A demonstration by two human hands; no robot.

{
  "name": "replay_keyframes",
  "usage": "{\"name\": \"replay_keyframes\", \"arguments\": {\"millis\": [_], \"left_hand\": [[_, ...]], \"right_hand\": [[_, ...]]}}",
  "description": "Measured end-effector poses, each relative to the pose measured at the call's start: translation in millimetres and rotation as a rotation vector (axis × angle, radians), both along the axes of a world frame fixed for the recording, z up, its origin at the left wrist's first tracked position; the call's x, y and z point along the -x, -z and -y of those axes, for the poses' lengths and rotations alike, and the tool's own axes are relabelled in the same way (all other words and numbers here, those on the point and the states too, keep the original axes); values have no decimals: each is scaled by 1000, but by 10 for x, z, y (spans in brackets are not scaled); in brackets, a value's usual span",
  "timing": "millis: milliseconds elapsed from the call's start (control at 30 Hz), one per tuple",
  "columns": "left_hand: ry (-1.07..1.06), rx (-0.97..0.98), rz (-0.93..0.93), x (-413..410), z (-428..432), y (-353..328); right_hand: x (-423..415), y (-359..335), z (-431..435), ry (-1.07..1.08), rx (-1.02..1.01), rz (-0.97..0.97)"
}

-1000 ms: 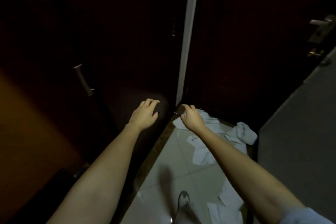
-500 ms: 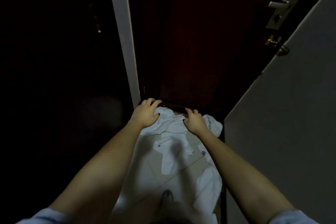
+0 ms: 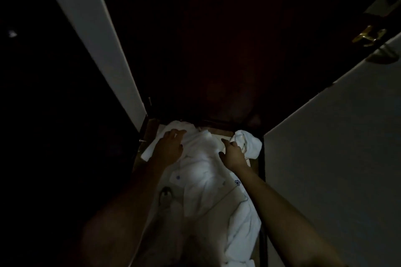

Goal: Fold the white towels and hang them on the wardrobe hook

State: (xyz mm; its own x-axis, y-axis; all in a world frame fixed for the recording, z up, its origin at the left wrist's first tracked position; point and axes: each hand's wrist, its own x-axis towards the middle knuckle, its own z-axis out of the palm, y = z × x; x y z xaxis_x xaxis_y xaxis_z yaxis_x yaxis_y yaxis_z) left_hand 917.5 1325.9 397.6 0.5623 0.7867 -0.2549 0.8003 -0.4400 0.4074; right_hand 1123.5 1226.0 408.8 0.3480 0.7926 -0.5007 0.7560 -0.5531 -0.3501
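Several white towels (image 3: 201, 171) lie crumpled on the pale floor at the foot of a dark door. One bunched towel (image 3: 249, 143) sits in the right corner, and another (image 3: 243, 234) trails toward me along the right wall. My left hand (image 3: 169, 147) rests on the left edge of the pile with its fingers stretched forward. My right hand (image 3: 233, 154) touches the pile's right side, fingers spread. Neither hand visibly grips cloth. No wardrobe hook is in view.
A dark wooden door (image 3: 217, 50) fills the far side, with a brass handle (image 3: 368, 36) at top right. A white frame strip (image 3: 97, 39) runs down the left. A grey wall (image 3: 336, 158) closes the right. My shoe (image 3: 166, 195) stands beside the towels.
The view has swung right and down toward the floor. Both hands have dropped from in front of the dark wardrobe onto the towel pile.
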Motion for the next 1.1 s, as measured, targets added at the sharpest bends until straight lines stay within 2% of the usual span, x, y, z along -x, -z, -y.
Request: {"name": "replay_keyframes", "arguments": {"millis": [300, 500, 767, 967, 1100], "left_hand": [[77, 69, -19, -615, -1024, 1762], [91, 51, 17, -1220, -1423, 3318], [234, -1, -4, -1952, -1827, 5515], [236, -55, 111, -2300, -2016, 6660], [108, -95, 272, -2439, -2185, 7076]], "right_hand": [[-484, 1727, -782, 213, 73, -100], [-1039, 3330, -1120, 230, 43, -84], [-1533, 5531, -1388, 253, -82, -66], [-1756, 6766, -1521, 208, -204, -111], [-1841, 7309, -1806, 96, -367, -75]]}}
